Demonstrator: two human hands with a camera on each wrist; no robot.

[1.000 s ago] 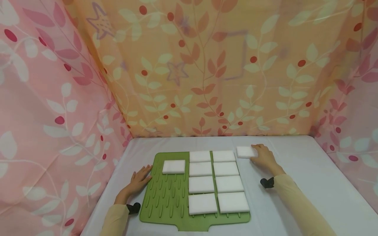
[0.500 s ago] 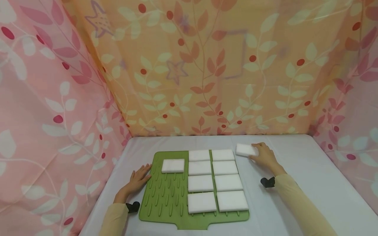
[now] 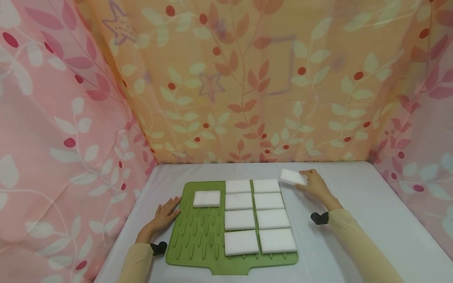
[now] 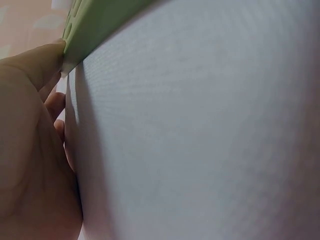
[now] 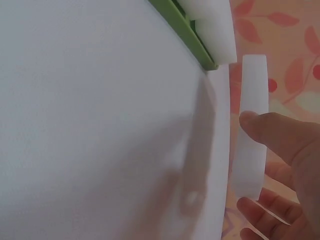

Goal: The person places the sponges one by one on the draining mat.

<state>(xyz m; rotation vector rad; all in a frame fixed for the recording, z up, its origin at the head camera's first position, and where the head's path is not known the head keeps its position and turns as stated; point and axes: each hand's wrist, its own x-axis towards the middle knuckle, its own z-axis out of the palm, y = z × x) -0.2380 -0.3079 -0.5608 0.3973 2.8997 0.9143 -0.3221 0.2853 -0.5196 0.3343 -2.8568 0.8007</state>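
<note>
A white sponge block (image 3: 291, 177) is pinched at its right end by my right hand (image 3: 315, 186), tilted and off the table beyond the mat's far right corner. In the right wrist view the same sponge (image 5: 253, 85) stands edge-on, the thumb (image 5: 272, 131) on one face and fingers behind it. My left hand (image 3: 164, 216) rests on the table with extended fingers against the left edge of the green mat (image 3: 192, 251). The left wrist view has the thumb (image 4: 42, 60) touching that edge. Several white sponges (image 3: 240, 220) lie in two columns on the mat's right half.
A single sponge (image 3: 207, 199) sits at the mat's upper left, above rows of raised ridges. White cloth covers the table (image 3: 368, 220). Patterned curtains (image 3: 247, 98) enclose the back and both sides. Each wrist carries a small black device (image 3: 320, 218).
My right hand has raised the sponge off the table, tilted it and brought it slightly to the left. The left hand stays against the mat.
</note>
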